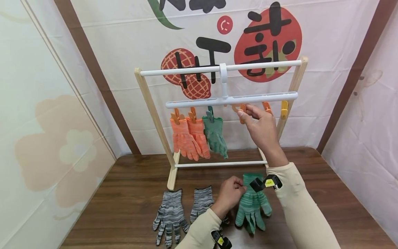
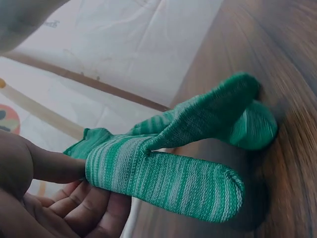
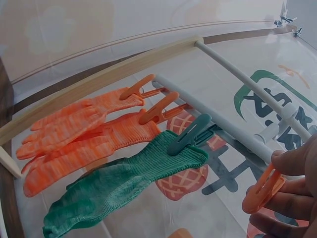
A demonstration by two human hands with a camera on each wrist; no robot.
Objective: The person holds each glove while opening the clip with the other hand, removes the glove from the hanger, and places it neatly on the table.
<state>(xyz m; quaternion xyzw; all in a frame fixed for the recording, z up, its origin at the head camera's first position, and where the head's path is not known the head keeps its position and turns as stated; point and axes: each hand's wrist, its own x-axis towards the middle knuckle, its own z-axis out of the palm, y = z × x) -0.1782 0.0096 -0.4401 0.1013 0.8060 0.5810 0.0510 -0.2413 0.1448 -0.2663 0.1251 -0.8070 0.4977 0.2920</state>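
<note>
The green glove held by the left hand is striped in lighter and darker green. Beside it, 2 grey gloves are mottled grey, black and white. On the white clip hanger hang 2 orange gloves, flecked with paler orange, and 1 darker green glove. Their pegs match: 2 orange pegs and 1 teal peg. The right hand pinches an orange peg; a yellow peg hangs further along. The rack has pale wooden legs and white rails. The bench is dark brown woodgrain. The backdrop is white with red, black and green print.
</note>
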